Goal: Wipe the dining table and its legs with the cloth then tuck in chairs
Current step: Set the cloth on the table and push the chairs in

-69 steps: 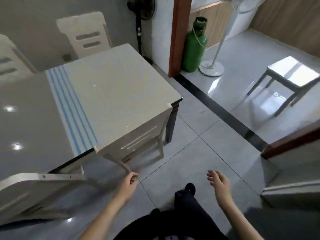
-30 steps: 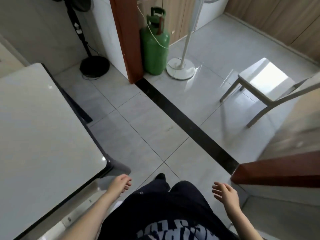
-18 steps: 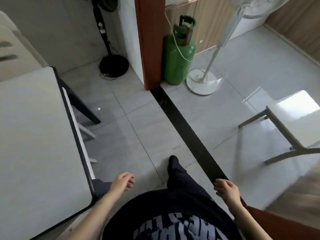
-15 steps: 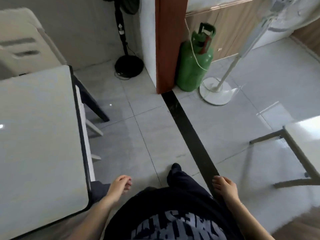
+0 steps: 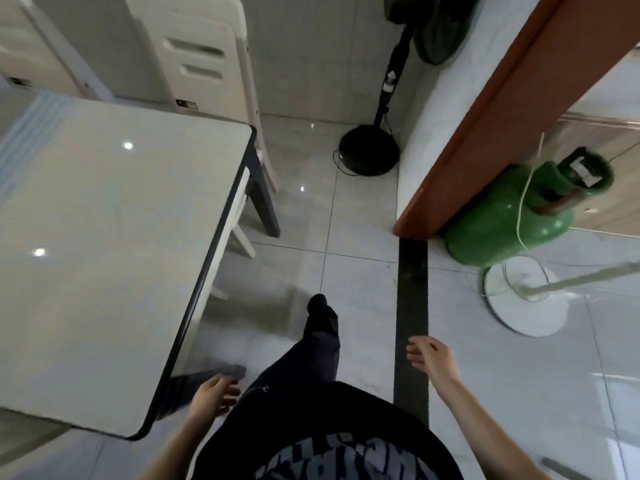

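Chair-tucking step, I reckon: left hand and right hand empty, fingers loosely curled, off the dining table near-right corner; side chair under right edge; next, push in far-edge chair.

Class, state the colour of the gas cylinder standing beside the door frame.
The gas cylinder is glossy green, seen best in the head view.

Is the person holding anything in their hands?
No, the left hand and the right hand both hang over the floor with loose fingers and nothing in them.
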`<state>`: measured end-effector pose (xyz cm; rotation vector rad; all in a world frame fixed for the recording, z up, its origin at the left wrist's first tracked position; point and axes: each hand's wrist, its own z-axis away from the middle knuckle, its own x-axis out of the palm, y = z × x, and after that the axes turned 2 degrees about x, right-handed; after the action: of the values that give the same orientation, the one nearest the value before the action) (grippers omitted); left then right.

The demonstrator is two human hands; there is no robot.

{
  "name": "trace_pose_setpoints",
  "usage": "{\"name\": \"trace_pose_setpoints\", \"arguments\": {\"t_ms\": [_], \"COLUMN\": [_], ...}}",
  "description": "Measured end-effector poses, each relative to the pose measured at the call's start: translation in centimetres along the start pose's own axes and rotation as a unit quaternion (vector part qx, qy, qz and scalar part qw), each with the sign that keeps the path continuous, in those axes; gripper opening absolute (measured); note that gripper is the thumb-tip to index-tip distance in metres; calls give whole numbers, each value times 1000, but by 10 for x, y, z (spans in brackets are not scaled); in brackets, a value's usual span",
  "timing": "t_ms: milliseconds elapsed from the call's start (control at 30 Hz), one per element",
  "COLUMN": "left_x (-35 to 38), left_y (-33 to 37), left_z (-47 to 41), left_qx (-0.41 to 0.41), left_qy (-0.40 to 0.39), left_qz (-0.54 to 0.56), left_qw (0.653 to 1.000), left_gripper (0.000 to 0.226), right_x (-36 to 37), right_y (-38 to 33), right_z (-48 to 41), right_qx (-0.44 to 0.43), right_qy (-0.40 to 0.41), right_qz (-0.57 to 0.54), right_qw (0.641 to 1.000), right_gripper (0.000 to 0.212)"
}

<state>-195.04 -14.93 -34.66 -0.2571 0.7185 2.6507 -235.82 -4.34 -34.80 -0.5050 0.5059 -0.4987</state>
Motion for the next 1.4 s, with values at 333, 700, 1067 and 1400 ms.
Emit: {"name": "trace_pose_setpoints", "arguments": {"t_ms": [333, 700, 1067, 1400], "left_x": [17, 77, 87, 84], "left_y": [227, 406, 530, 708], "left_z": [-105, -181, -231, -280], "left_qx": [101, 136, 92, 208], "left_qy": [-16, -35, 60, 47], "left_qz": [-28, -17, 72, 58], "left_qw": [994, 990, 991, 975], "left_gripper": [20, 18, 20, 18], "right_x": [17, 50, 114, 189], "right_y": [-122, -287, -535, -681], "right_z": [-74, -185, -310, -374], "right_qx": [26, 11, -69, -106], "right_qy": [29, 19, -78, -140], "right_qz": [4, 45, 117, 90], "right_qw": [999, 999, 988, 980], "right_gripper": [16, 18, 19, 21]}}
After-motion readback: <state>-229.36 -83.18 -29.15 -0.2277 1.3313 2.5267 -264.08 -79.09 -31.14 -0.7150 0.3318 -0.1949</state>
